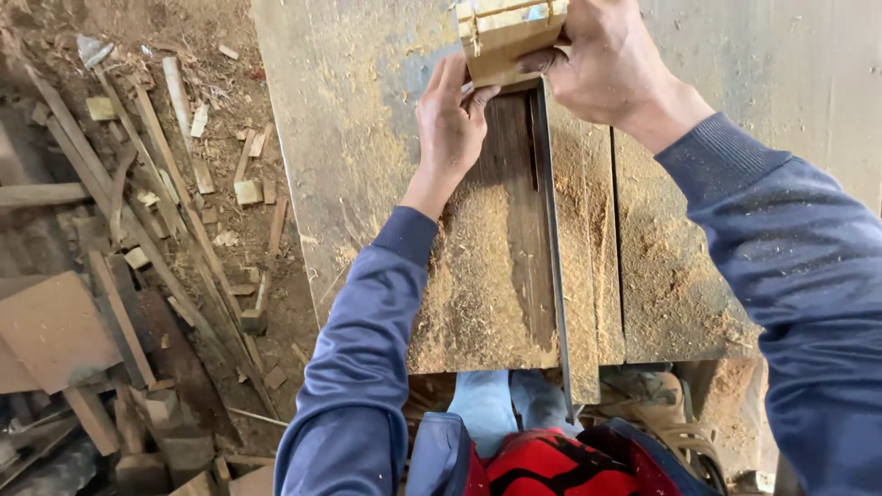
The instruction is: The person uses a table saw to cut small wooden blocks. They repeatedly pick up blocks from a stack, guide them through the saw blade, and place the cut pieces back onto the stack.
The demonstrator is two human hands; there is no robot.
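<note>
A pale wooden block, boxy and light tan, sits at the far end of a sawdust-covered saw table. My right hand grips it from the right and top. On the block's left lower corner rests my left hand, fingers pressed flat against it and the dark table insert. A thin metal fence rail runs toward me just right of the insert. Both arms wear blue sleeves.
Thick sawdust covers the near table. On the dirt floor to the left lie many wood offcuts and strips. A brown board lies at lower left. A red and black object sits below the table edge.
</note>
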